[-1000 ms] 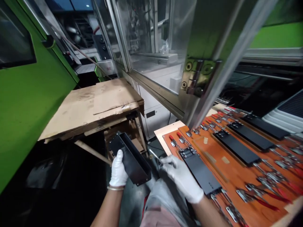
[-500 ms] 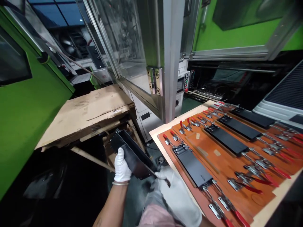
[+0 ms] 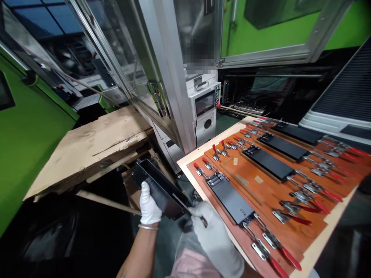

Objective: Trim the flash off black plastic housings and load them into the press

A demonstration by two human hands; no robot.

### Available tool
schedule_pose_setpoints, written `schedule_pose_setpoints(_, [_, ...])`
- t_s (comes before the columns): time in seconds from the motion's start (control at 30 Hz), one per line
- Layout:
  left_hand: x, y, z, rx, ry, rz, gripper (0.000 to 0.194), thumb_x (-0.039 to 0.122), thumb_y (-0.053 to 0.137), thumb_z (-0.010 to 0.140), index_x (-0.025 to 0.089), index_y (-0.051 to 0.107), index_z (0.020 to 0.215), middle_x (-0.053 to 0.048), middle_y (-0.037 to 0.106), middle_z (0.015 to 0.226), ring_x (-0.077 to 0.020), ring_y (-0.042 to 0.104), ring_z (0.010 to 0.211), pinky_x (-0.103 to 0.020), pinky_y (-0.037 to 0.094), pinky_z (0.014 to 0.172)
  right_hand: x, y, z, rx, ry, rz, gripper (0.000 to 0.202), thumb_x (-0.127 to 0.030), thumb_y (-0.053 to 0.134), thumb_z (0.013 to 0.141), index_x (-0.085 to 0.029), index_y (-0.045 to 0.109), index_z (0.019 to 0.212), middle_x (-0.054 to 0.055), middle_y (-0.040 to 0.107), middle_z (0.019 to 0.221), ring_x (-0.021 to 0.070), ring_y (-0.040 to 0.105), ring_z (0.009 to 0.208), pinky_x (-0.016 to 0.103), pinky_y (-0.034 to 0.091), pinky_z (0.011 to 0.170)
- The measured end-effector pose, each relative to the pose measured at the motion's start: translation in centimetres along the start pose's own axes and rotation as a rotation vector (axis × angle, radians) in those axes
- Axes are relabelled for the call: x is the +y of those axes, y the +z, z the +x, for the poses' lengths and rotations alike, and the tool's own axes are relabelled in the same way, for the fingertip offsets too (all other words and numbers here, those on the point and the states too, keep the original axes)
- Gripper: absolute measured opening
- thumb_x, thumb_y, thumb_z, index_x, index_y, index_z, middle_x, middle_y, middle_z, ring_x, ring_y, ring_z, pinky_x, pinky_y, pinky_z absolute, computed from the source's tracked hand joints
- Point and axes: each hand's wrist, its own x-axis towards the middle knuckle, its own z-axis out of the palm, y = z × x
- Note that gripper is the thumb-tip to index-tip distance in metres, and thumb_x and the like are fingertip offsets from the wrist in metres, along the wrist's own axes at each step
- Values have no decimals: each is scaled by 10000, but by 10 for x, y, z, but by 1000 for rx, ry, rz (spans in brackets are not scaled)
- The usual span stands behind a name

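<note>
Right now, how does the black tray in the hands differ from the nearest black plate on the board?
The tray is a deep, open trough; the plate is flat. The tray is held tilted by the left hand, with the right hand at its end; the plate lies between red-handled clamps on the board. Both are long and black.

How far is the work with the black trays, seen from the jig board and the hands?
Done: three black parts lie on the orange jig board, between the red-handled clamps.
In hand: the left hand holds a black tray; the right hand works a thin tool along the tray's near edge.
Left: this tray is not on the board; one bare slot shows.
</note>
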Motion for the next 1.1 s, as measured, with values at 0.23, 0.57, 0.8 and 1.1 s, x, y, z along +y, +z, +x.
schedule_pose_setpoints(0.23, [0, 5, -3, -36, -31, 8, 351, 556, 522, 866, 295, 732, 973, 28, 774, 803, -157, 722, 768, -289, 500, 966, -2, 1, 3, 10, -43, 36, 175, -143, 515, 826, -208, 677, 808, 43, 668, 787, 176, 627, 762, 277, 509, 726])
schedule_pose_setpoints(0.57, [1, 3, -4, -39, -3, -16, 329, 521, 510, 885, 298, 748, 930, 25, 774, 784, -148, 722, 787, -253, 509, 939, -8, -3, 1, -50, -69, -24, 171, -133, 508, 854, -203, 658, 813, 37, 651, 793, 162, 633, 761, 253, 525, 725])
schedule_pose_setpoints(0.8, [3, -12, 7, -212, -6, -106, 432, 494, 389, 946, 274, 759, 909, 16, 782, 877, -149, 733, 818, -299, 444, 1037, -19, -2, -4, -10, -161, -13, 182, -88, 511, 838, -200, 654, 844, 27, 650, 788, 146, 633, 739, 232, 533, 705])
schedule_pose_setpoints(1.1, [-1, -17, 10, -201, 80, -142, 390, 494, 417, 936, 289, 729, 1048, -1, 779, 916, -151, 726, 857, -289, 487, 979, -19, -3, -8, 14, -122, -30, 180, -98, 492, 874, -209, 633, 881, 34, 642, 877, 146, 639, 827, 236, 527, 784])
